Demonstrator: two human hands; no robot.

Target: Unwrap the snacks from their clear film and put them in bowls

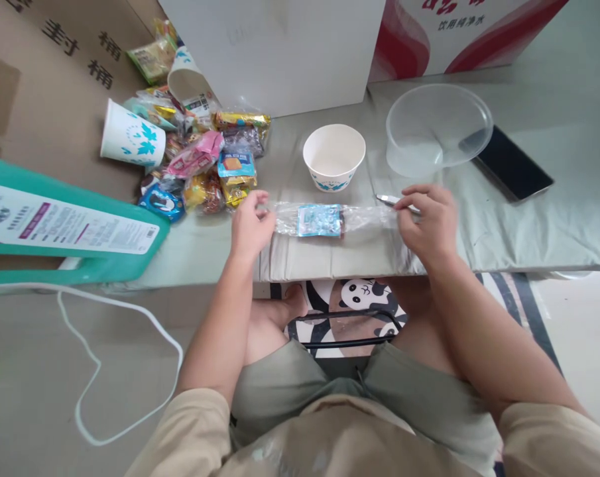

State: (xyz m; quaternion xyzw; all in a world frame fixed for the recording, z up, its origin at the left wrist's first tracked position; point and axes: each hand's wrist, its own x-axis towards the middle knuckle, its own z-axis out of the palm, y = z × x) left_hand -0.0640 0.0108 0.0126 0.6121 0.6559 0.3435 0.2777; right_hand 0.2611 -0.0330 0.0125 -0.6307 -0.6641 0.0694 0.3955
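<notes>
A clear plastic snack wrapper (329,219) lies flat and stretched lengthwise, just below the middle of the frame, near the front edge of the pale surface. It is long and narrow, see-through at both ends, with a light blue printed label at its centre and something dark showing at the label's right side — what is inside cannot be told. Its left end is pinched at the fingertips of the left hand (250,225); its right end is held down under the right hand (426,222) — taut between them.
</notes>
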